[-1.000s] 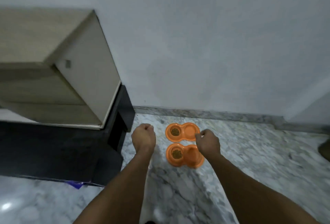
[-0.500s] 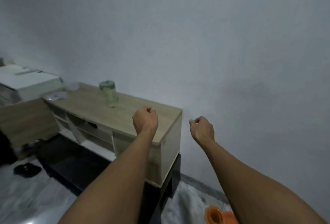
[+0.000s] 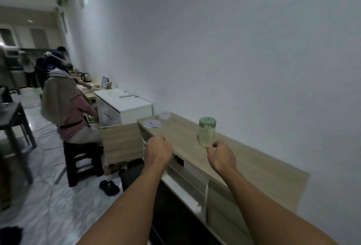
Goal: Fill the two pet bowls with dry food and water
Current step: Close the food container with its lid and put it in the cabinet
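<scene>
Motion blur softened every edge. Both forearms (image 3: 134,203) were cut off by the bottom of the view. The left hand (image 3: 159,150) was balled over the table's front edge, its fingers tucked under and hidden, holding nothing. The right hand (image 3: 221,157) had its fingers curled inward, thumb close to forefinger, also holding nothing. Just beyond it a clear cylindrical jar (image 3: 207,134) with a green lid stood upright on the pale wood-grain table (image 3: 254,166), its contents too hazy to tell. A flat round white thing (image 3: 152,124) lay at the table's far end
</scene>
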`<state>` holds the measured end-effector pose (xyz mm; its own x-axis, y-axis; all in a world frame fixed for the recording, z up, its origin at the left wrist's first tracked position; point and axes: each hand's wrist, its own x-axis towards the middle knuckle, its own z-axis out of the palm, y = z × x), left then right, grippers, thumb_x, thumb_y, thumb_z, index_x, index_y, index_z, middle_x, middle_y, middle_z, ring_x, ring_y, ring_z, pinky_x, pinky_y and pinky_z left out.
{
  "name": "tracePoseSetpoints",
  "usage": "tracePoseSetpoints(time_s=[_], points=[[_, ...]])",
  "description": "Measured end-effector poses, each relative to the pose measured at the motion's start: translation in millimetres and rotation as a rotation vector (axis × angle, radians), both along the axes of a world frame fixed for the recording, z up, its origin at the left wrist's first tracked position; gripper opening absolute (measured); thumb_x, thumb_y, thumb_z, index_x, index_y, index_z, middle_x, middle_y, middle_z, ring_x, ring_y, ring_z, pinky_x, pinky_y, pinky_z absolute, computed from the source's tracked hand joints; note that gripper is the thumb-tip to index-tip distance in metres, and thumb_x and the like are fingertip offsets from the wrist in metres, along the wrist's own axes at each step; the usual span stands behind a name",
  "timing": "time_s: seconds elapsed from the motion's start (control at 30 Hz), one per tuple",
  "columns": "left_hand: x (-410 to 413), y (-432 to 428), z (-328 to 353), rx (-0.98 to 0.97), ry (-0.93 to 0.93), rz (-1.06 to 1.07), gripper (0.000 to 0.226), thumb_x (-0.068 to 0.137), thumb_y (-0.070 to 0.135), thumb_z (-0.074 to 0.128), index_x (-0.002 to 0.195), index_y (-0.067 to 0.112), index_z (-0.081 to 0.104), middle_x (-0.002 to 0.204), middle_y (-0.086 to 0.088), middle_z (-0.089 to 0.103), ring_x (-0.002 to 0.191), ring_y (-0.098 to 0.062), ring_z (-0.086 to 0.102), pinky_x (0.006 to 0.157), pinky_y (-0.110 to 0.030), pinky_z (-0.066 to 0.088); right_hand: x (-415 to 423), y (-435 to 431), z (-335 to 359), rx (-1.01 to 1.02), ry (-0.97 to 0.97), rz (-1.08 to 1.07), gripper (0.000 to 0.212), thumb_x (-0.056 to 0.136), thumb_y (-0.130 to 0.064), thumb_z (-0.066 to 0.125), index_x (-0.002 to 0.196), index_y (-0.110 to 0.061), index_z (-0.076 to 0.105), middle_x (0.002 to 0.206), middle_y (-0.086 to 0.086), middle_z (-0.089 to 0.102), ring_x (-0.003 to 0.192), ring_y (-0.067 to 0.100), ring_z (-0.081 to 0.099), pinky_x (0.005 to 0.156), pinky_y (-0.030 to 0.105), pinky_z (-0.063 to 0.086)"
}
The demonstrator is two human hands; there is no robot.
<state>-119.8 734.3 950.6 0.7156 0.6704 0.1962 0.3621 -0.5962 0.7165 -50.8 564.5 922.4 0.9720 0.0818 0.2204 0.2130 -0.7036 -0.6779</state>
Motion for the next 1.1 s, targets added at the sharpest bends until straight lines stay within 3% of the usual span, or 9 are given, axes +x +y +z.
tracePoseSetpoints(time_s=[0.1,0.23,0.43,0.73,0.9,1.1], points=[[20,58,-19,0.061,0.054,0.002,0.028,0.092,0.025,0.051,0.1,0.006,0.07,0.107,-0.015,0.067,0.1,-0.031,0.063,0.079,-0.031,0.047,33,50,-9,-0.065,0.005,0.067,0.037,0.096,-0.034,0.05,0.119,-0.007,0.06,0.118,0.016,0.065,0.108,0.034,0.06,0.085,0.034,0.046],[68,133,-38,0.204,0.171,0.001,0.03,0.092,0.031,0.049,0.097,0.009,0.069,0.106,-0.015,0.067,0.099,-0.032,0.064,0.087,-0.038,0.052,99,123,-24,-0.13,-0.006,0.167,0.043,0.097,-0.034,0.048,0.129,-0.006,0.054,0.129,0.016,0.06,0.117,0.034,0.056,0.094,0.037,0.045],[149,229,-36,0.516,0.494,-0.042,0.037,0.097,0.036,0.041,0.126,0.02,0.055,0.129,-0.008,0.054,0.12,-0.031,0.052,0.108,-0.055,0.031,207,239,-31,-0.272,-0.006,0.347,0.05,0.096,-0.04,0.046,0.138,-0.013,0.047,0.136,0.014,0.053,0.123,0.035,0.051,0.101,0.044,0.044],[274,384,-50,0.462,0.486,-0.006,0.042,0.096,0.035,0.041,0.131,0.016,0.054,0.132,-0.012,0.054,0.122,-0.034,0.052,0.106,-0.054,0.036,328,395,-53,-0.318,0.016,0.418,0.045,0.093,-0.041,0.047,0.128,-0.013,0.049,0.128,0.016,0.055,0.115,0.038,0.053,0.094,0.044,0.047],[342,457,-71,0.466,0.46,-0.117,0.038,0.097,0.032,0.04,0.129,0.016,0.054,0.127,-0.012,0.053,0.119,-0.033,0.052,0.1,-0.047,0.042,385,464,-76,-0.334,0.071,0.334,0.042,0.092,-0.041,0.048,0.121,-0.011,0.049,0.125,0.018,0.055,0.112,0.04,0.052,0.09,0.043,0.047],[432,543,-73,0.453,0.505,-0.27,0.041,0.099,0.038,0.039,0.133,0.019,0.051,0.133,-0.009,0.051,0.123,-0.03,0.05,0.106,-0.05,0.036,443,539,-86,-0.334,0.186,0.181,0.048,0.094,-0.042,0.05,0.128,-0.009,0.043,0.132,0.02,0.049,0.119,0.042,0.046,0.096,0.045,0.044]])
